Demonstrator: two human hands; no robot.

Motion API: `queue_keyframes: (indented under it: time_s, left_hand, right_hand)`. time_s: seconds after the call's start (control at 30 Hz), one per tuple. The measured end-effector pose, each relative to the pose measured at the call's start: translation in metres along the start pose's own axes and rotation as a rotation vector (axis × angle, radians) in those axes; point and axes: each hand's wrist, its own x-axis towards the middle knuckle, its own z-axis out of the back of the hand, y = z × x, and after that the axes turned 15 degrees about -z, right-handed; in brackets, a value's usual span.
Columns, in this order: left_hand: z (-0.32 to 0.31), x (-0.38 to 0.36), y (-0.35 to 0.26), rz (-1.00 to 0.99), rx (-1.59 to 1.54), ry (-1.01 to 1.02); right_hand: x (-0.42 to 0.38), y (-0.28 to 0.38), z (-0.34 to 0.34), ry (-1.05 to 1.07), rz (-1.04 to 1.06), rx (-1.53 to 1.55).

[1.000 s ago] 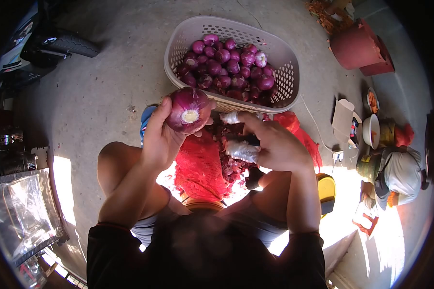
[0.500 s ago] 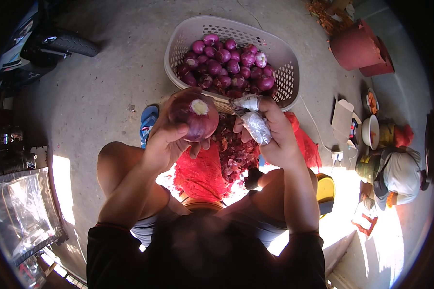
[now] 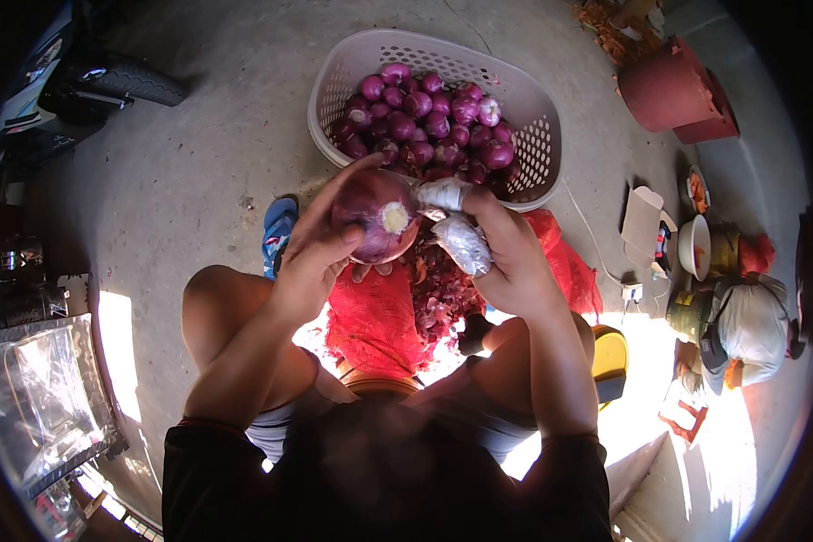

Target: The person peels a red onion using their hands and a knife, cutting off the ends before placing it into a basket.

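Observation:
A large red onion (image 3: 370,217) rests in my left hand (image 3: 307,257), whose fingers and thumb curl around it. Its pale cut end faces to the right. My right hand (image 3: 510,262) is closed against the onion's right side, with silvery-white wrapping (image 3: 461,244) at its thumb and forefinger. Whether a small tool is pinched between those fingers I cannot make out. Just beyond both hands stands a grey perforated basket (image 3: 537,99) holding many peeled purple onions (image 3: 438,125). Below the hands lie loose onion skins (image 3: 447,298) and a red mesh sack (image 3: 375,325).
A blue slipper (image 3: 280,226) lies left of the basket. To the right are a red mesh bag (image 3: 569,266), a cardboard box (image 3: 641,217), a white bowl (image 3: 694,246) and a red tub (image 3: 664,86). Another person (image 3: 754,330) sits at far right. A motorbike wheel (image 3: 135,81) is upper left.
My two hands have come together: the onion has shifted slightly right and turned a little, while my right hand has moved left until its wrapped fingers meet it.

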Motion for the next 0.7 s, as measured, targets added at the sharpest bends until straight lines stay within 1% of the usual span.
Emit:
queue_keyframes:
  time_s: [0.03, 0.07, 0.13, 0.17, 0.27, 0.37, 0.47, 0.53, 0.57, 0.67, 0.7]
  left_hand:
    - [-0.001, 0.000, -0.001, 0.031, -0.026, -0.010]
    - [-0.004, -0.001, 0.000, 0.015, -0.040, -0.080]
    - [-0.011, -0.001, 0.003, -0.019, -0.066, -0.219]
    - [-0.009, -0.002, 0.004, -0.008, -0.025, -0.207]
    - [-0.005, -0.004, 0.004, 0.046, 0.090, -0.173]
    - [-0.008, -0.003, 0.000, 0.124, 0.158, -0.160]
    - [-0.010, 0.000, 0.000, 0.179, 0.135, -0.195]
    - [-0.013, -0.001, -0.003, 0.228, 0.107, -0.250]
    - [-0.011, -0.001, -0.002, 0.226, 0.119, -0.236]
    - [-0.003, -0.003, -0.001, 0.219, 0.151, -0.179]
    - [-0.002, -0.003, -0.001, 0.217, 0.161, -0.151]
  right_hand:
    - [-0.001, 0.007, 0.003, 0.020, -0.093, 0.027]
    - [-0.002, 0.011, 0.005, 0.039, -0.186, 0.054]
    - [-0.003, 0.011, 0.007, 0.062, -0.248, 0.046]
    - [-0.004, 0.011, 0.007, 0.073, -0.278, 0.042]
    - [-0.004, 0.011, 0.005, 0.055, -0.196, 0.117]
    - [-0.005, 0.012, 0.003, 0.125, -0.209, 0.160]
    - [-0.003, 0.011, -0.002, 0.027, -0.008, -0.010]
    - [-0.002, 0.015, 0.001, 0.012, -0.020, -0.145]
    - [-0.002, 0.016, 0.003, 0.005, -0.025, -0.213]
    - [-0.004, 0.006, 0.003, 0.020, -0.045, -0.098]
    - [-0.005, 0.001, -0.001, 0.014, -0.052, 0.000]
